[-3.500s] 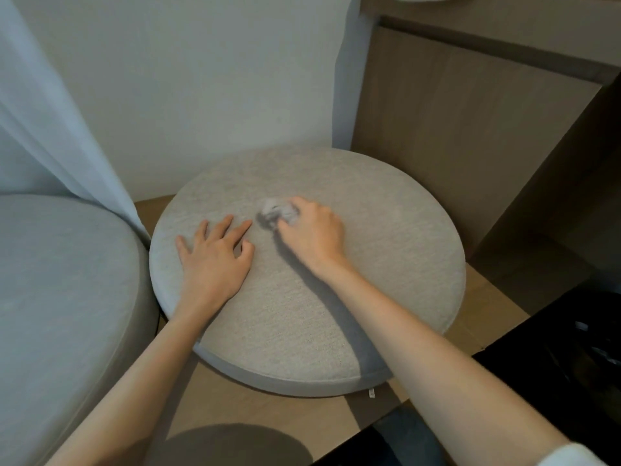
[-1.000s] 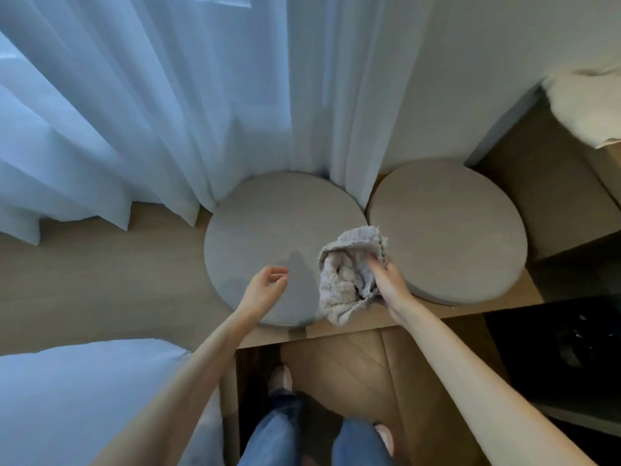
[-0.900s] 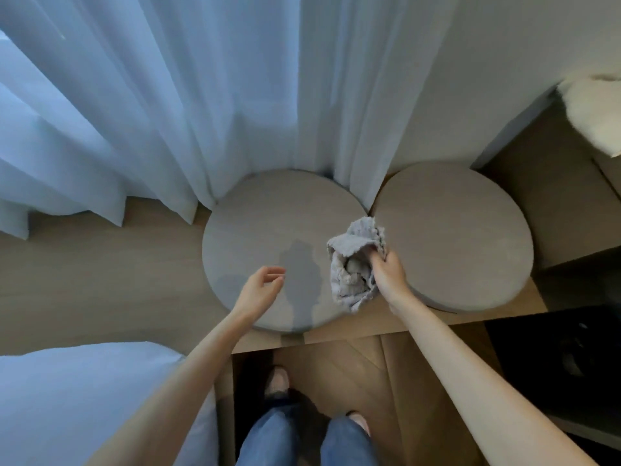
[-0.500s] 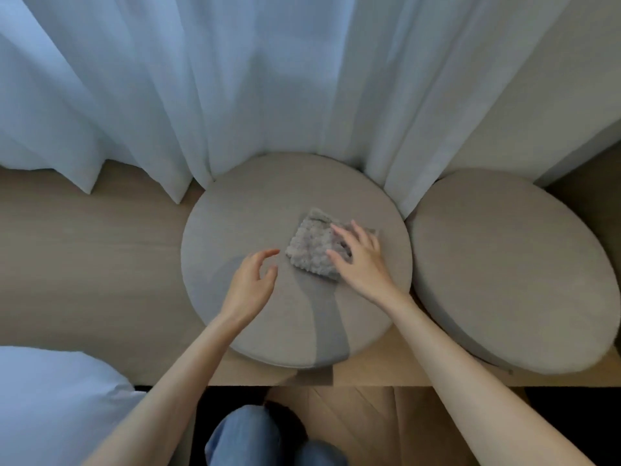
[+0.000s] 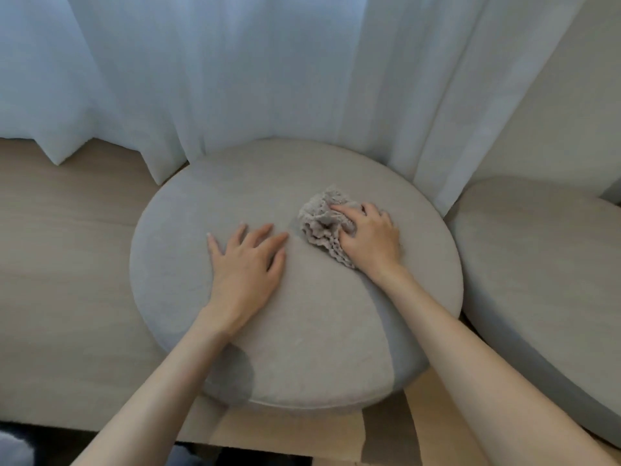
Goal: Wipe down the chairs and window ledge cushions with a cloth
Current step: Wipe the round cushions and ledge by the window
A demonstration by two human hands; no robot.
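My left hand [image 5: 247, 264] lies flat, palm down, fingers straight and spread. My right hand [image 5: 369, 242] is curled, its fingers bunching a crumpled grey knitted cloth [image 5: 319, 223] beneath it. My bare left forearm [image 5: 161, 381] and right forearm [image 5: 470, 358] reach forward.

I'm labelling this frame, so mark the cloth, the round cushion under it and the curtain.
cloth [image 5: 319, 223]: head view, its bunched middle.
round cushion [image 5: 312, 348]: head view, bare top near its front edge.
curtain [image 5: 252, 79]: head view, a fold above the cushion.
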